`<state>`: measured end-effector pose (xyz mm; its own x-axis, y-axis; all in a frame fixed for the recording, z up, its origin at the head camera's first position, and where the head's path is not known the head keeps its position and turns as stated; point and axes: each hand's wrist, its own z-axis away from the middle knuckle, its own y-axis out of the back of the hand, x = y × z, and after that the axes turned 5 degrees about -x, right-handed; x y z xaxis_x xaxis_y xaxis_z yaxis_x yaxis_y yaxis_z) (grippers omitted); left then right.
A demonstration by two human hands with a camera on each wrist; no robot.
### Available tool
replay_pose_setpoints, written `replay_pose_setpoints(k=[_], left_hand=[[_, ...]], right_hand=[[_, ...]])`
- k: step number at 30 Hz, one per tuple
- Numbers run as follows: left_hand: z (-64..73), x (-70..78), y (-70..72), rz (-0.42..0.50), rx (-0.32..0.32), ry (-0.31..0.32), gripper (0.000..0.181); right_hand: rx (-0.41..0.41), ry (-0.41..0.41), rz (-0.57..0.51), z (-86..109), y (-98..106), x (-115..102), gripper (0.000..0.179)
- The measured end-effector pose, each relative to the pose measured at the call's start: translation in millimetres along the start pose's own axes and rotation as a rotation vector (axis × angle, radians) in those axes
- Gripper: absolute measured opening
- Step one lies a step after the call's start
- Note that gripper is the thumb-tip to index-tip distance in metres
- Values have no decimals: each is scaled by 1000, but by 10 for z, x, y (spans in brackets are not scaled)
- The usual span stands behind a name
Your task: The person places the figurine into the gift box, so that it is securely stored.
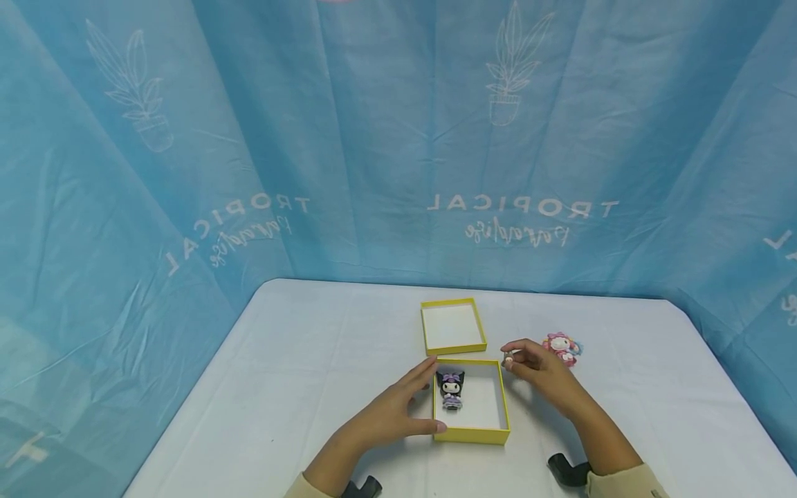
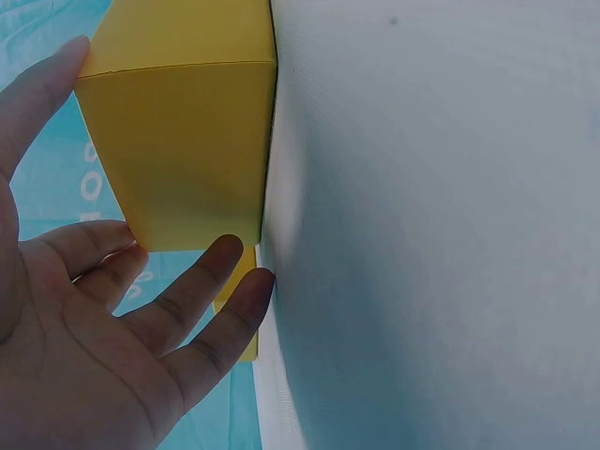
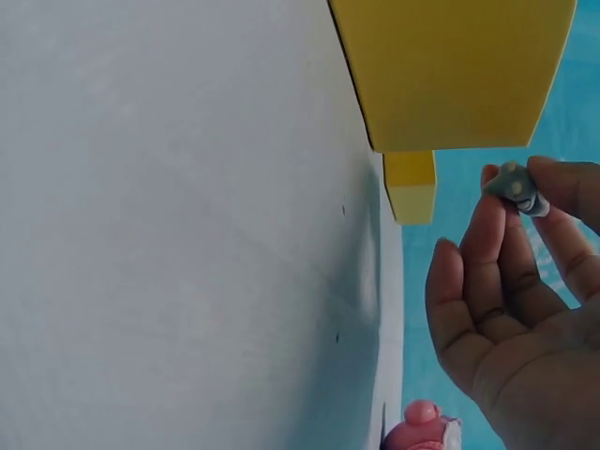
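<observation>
My right hand (image 1: 548,377) pinches a small greyish figurine (image 3: 516,187) between thumb and fingertips, just outside the far right corner of an open yellow box (image 1: 476,436). In the right wrist view the figurine has pale dots; its detail is small. Inside the box, against the left side, lies a black-and-purple character figurine (image 1: 451,391) with a white face. My left hand (image 1: 392,415) spans the box's left side with fingers spread, the thumb at the near corner and a fingertip at the far one. The left wrist view shows the other fingers extended beside the box wall.
Behind the box lies its yellow-rimmed lid (image 1: 454,328), white inside facing up. A pink-and-white figurine (image 1: 562,348) with blue parts sits beyond the right hand. All rest on a white-covered table (image 1: 311,346), with a blue printed curtain (image 1: 386,138) around it.
</observation>
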<state>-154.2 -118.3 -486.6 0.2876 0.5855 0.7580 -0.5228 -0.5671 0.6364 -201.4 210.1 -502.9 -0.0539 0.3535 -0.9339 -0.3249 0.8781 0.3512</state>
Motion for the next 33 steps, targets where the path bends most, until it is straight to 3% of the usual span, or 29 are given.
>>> replay_pose_setpoints(k=[13,22,33], left_hand=[[-5,7,-9,2,-2,1,105],[-5,3,-2,6,-5,4,105],[-11,2,-4,-3,-7,2,105]], right_hand=[[74,-13,49,47,-55,-100,36],[90,-25,22,93,-43,-221,51],[76,-32,-26,119,-104,-345,40]])
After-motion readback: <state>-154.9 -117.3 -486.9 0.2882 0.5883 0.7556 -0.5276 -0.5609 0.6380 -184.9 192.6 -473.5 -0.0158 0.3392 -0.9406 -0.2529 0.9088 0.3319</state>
